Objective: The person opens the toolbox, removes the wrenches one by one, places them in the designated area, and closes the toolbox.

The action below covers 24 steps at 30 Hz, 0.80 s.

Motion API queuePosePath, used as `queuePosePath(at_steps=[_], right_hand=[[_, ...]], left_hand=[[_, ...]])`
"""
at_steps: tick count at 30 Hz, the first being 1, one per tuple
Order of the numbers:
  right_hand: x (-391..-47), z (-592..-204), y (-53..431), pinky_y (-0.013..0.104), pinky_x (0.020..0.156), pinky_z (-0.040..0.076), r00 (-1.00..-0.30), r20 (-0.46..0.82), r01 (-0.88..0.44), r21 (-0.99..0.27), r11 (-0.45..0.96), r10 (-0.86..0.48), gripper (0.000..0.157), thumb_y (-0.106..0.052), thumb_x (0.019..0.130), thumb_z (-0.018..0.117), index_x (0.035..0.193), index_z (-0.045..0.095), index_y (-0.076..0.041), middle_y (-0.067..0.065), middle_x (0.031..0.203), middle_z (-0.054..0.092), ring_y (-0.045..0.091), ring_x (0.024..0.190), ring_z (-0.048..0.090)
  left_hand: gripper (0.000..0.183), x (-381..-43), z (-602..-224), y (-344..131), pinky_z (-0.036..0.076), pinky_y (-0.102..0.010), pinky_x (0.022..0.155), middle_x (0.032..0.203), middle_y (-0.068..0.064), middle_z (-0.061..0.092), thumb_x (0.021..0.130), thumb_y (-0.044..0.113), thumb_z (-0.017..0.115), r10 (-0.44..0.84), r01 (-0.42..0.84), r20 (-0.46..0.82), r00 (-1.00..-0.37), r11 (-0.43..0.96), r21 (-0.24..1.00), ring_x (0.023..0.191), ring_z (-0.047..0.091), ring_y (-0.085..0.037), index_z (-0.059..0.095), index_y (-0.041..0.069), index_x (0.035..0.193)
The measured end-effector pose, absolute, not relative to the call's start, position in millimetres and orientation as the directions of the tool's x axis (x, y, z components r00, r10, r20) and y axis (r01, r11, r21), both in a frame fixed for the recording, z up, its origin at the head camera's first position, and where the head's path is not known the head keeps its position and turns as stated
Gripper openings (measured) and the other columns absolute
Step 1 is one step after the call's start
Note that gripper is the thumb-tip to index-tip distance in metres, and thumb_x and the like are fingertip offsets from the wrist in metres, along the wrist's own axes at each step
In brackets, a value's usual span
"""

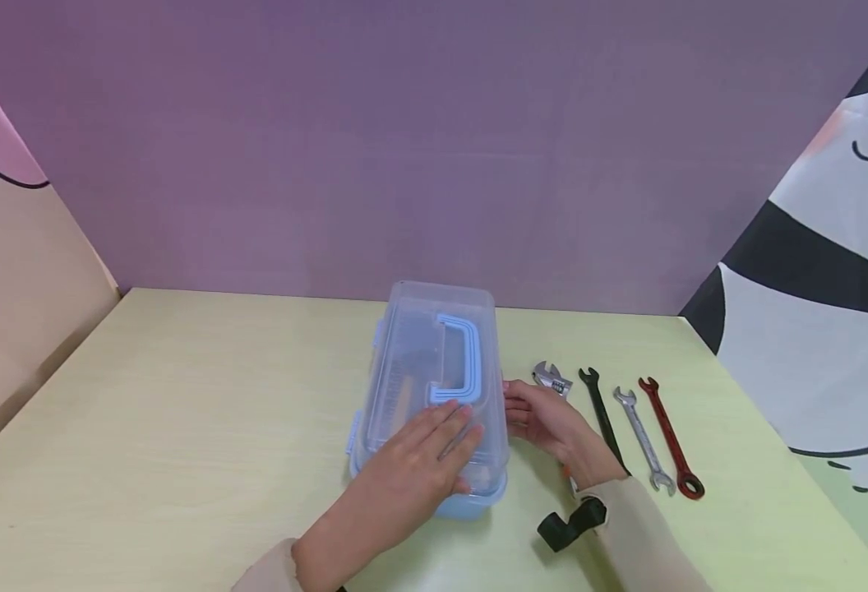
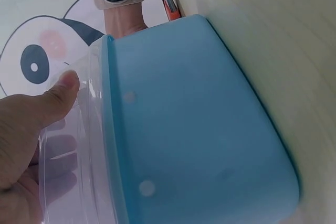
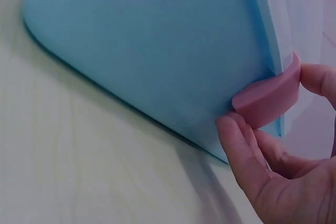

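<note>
A blue plastic toolbox (image 1: 464,507) stands in the middle of the table, its clear lid (image 1: 415,337) down on top. A blue carry handle (image 1: 471,362) lies flat on the lid. My left hand (image 1: 419,464) rests on the near part of the lid, fingers extended; in the left wrist view its thumb (image 2: 64,94) touches the lid's near side. At the box's right side, my right hand (image 1: 552,423) pinches a pink latch (image 3: 268,98) at the rim between thumb and fingers. The head view does not show this latch.
Right of the box lie an adjustable wrench (image 1: 552,378), partly hidden by my right hand, a black wrench (image 1: 600,411), a silver open-end wrench (image 1: 643,436) and a red wrench (image 1: 669,432). Blue latches (image 1: 353,432) line the box's left side. A purple panel (image 1: 434,148) stands behind the table.
</note>
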State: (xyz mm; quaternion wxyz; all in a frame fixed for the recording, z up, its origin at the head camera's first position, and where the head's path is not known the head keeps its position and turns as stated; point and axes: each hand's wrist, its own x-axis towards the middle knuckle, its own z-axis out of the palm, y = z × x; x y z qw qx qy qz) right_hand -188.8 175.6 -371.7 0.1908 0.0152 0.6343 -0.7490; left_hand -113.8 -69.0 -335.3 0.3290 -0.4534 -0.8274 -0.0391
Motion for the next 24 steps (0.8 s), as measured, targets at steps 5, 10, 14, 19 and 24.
queuePosePath(at_steps=[5,10,14,19,24], right_hand=[[-188.5,-371.3,174.8,0.026,0.075,0.058,-0.924,-0.283,0.313,-0.946,-0.082,-0.257,0.025,-0.016,0.096,0.046,0.084,0.068,-0.018,-0.004,0.080,0.072,0.008,0.079,0.069],[-189.5,-368.1,175.9,0.026,0.077,0.058,-0.931,-0.270,0.285,-0.958,-0.027,-0.246,0.021,-0.017,0.095,0.048,0.088,0.067,-0.016,-0.004,0.083,0.072,0.009,0.081,0.068],[-189.5,-367.4,176.5,0.027,0.079,0.058,-0.926,-0.281,0.292,-0.957,-0.003,-0.253,0.019,-0.017,0.095,0.048,0.089,0.066,-0.015,-0.004,0.084,0.070,0.010,0.082,0.067],[-190.0,-366.6,177.6,0.027,0.080,0.058,-0.925,-0.258,0.257,-0.966,0.041,-0.280,0.019,-0.016,0.096,0.047,0.097,0.065,-0.009,-0.004,0.084,0.070,0.010,0.082,0.068],[-188.8,-361.5,179.5,0.027,0.082,0.057,-0.945,-0.222,0.184,-0.968,0.173,-0.241,0.036,-0.017,0.096,0.049,0.117,0.053,0.012,-0.002,0.084,0.067,0.012,0.081,0.066]], left_hand=[[0.057,-112.3,-335.8,-70.2,0.041,-0.030,0.108,0.126,-0.008,0.063,0.078,0.042,0.073,0.723,0.768,0.585,-0.368,0.591,-0.247,0.122,0.055,-0.021,0.062,0.008,0.123],[0.057,-113.6,-334.8,-69.1,0.041,-0.030,0.108,0.126,-0.008,0.063,0.077,0.041,0.076,0.713,0.763,0.592,-0.377,0.601,-0.238,0.122,0.055,-0.022,0.061,0.010,0.122],[0.054,-112.7,-333.1,-70.0,0.041,-0.030,0.108,0.127,-0.008,0.062,0.078,0.040,0.076,0.705,0.780,0.578,-0.411,0.601,-0.178,0.122,0.055,-0.022,0.062,0.011,0.121],[0.043,-112.9,-325.8,-75.3,0.044,-0.035,0.105,0.125,-0.005,0.062,0.085,0.043,0.068,0.659,0.766,0.587,-0.470,0.635,-0.100,0.120,0.056,-0.022,0.064,0.015,0.118],[0.037,-120.6,-314.5,-90.1,0.048,-0.036,0.100,0.117,-0.006,0.065,0.086,0.037,0.068,0.575,0.759,0.639,-0.511,0.651,0.021,0.113,0.059,-0.023,0.065,0.011,0.113]])
